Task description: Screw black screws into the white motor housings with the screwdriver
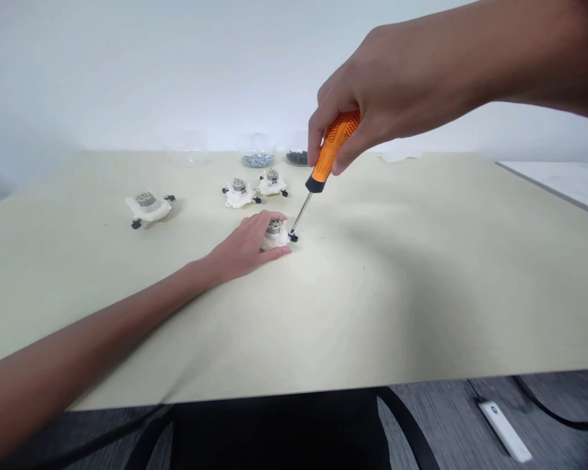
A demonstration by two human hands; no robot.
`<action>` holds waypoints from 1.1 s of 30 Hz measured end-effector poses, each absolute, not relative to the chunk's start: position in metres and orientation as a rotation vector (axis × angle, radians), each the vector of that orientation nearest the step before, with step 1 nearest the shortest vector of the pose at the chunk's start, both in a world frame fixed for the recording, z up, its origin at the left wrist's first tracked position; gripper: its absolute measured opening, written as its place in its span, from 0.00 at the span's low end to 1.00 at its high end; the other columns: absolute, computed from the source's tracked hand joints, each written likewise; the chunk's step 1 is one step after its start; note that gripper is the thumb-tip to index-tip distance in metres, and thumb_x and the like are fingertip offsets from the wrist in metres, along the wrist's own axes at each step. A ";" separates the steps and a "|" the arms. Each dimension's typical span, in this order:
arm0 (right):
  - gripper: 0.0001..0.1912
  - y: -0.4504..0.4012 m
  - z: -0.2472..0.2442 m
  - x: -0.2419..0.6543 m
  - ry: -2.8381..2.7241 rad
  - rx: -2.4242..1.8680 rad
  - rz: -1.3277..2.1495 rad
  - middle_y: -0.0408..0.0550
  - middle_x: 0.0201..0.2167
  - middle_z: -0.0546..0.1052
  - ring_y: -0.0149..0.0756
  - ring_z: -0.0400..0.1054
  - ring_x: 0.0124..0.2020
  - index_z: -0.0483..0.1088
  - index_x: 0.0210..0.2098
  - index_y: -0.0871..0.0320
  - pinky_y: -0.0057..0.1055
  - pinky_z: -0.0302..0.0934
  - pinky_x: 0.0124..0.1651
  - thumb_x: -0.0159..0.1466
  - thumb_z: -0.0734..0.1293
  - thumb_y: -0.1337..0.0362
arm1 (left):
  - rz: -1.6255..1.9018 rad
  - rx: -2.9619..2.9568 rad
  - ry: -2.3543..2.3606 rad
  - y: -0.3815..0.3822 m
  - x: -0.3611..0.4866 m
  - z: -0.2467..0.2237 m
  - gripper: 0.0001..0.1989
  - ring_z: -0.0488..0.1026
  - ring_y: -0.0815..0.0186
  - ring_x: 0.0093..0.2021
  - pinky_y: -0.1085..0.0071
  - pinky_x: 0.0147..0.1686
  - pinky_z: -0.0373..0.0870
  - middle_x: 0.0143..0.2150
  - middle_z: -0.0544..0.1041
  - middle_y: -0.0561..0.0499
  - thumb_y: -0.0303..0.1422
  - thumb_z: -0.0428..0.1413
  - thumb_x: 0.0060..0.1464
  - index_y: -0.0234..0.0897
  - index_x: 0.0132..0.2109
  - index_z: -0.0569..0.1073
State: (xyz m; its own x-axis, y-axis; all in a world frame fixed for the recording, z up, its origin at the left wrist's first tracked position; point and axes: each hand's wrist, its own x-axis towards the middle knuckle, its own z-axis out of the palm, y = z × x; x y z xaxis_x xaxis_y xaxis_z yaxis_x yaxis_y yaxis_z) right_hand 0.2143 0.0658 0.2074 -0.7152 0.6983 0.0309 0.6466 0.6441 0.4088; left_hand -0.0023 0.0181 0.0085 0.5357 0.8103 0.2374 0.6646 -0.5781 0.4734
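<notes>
With its fingers wrapped round the orange handle, my right hand holds a screwdriver at a slant. The shaft points down and left, and its tip meets a small black part on the right side of a white piece. My left hand grips that white piece with a round metal motor between thumb and fingers, against the table. The fingers cover part of the piece. Whether a screw sits under the tip is too small to tell.
Two similar white pieces stand behind my left hand, another at the left. Bowls of silvery screws and black parts are at the table's back. A black chair is at the front edge.
</notes>
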 end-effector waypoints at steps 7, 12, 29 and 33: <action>0.29 0.069 0.208 0.217 2.703 1.117 0.622 0.29 0.27 0.75 0.25 0.67 0.25 0.76 0.45 0.41 0.25 0.56 0.31 0.46 0.70 0.39 | 0.626 2.449 1.220 0.017 -0.001 0.010 0.27 0.66 0.53 0.53 0.56 0.54 0.63 0.56 0.67 0.45 0.50 0.51 0.58 0.42 0.59 0.59; 0.33 0.075 0.209 0.219 2.720 1.090 0.607 0.30 0.27 0.75 0.27 0.68 0.25 0.76 0.44 0.42 0.28 0.56 0.31 0.43 0.68 0.34 | 0.649 2.464 1.203 0.017 -0.002 0.008 0.27 0.66 0.54 0.53 0.56 0.54 0.63 0.56 0.67 0.45 0.50 0.51 0.58 0.42 0.59 0.59; 0.32 0.066 0.203 0.227 2.655 1.324 0.566 0.33 0.26 0.75 0.27 0.66 0.26 0.78 0.42 0.43 0.27 0.55 0.30 0.44 0.68 0.34 | 0.674 2.383 1.250 0.018 -0.001 0.008 0.27 0.67 0.54 0.53 0.57 0.53 0.64 0.56 0.68 0.45 0.51 0.51 0.57 0.41 0.58 0.60; 0.25 0.055 0.178 0.270 2.856 1.349 0.491 0.36 0.31 0.77 0.28 0.66 0.29 0.77 0.42 0.43 0.28 0.54 0.31 0.54 0.64 0.36 | 0.754 2.272 1.320 0.019 -0.002 0.008 0.26 0.68 0.56 0.51 0.61 0.50 0.65 0.54 0.69 0.46 0.50 0.52 0.56 0.42 0.56 0.61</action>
